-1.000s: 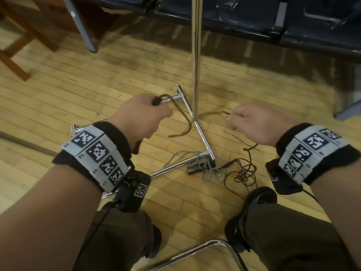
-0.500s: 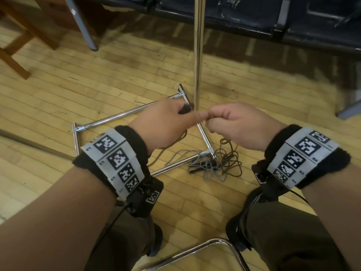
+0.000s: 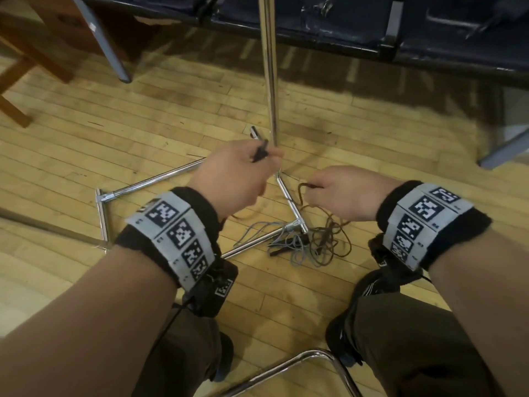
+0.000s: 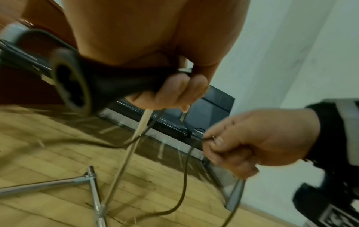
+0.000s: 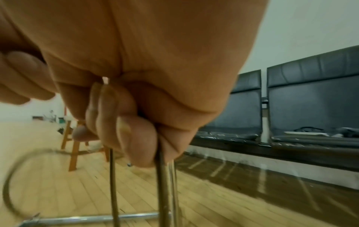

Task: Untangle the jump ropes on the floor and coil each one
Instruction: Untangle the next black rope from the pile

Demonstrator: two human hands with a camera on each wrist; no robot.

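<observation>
I am holding my left hand curled round the black handle of the brown rope, with the handle's tip poking out at about one o'clock from my knuckles; in the left wrist view the thick end of that handle is sticking out of my fist and the brown rope is dropping from my fingers in a slack curve. I am pinching the same rope with my right hand, thumb against curled forefinger, at about three o'clock from my left hand and a little lower, the two hands apart. From that pinch the rope is hanging down to a loose brown heap on the wooden floor, at about six o'clock from my right hand. Just beside the heap, at its nine o'clock, the grey rope is lying in its own tangle with its dark handles, draped over the corner of a chrome frame lying flat on the boards. A chrome pole is rising from that frame toward twelve o'clock, between my hands. In the right wrist view my fingers are closed tight, though the thin rope in them is too blurred to pick out. Dark padded seats are running along the far wall, and a wooden chair leg is standing at ten o'clock.
</observation>
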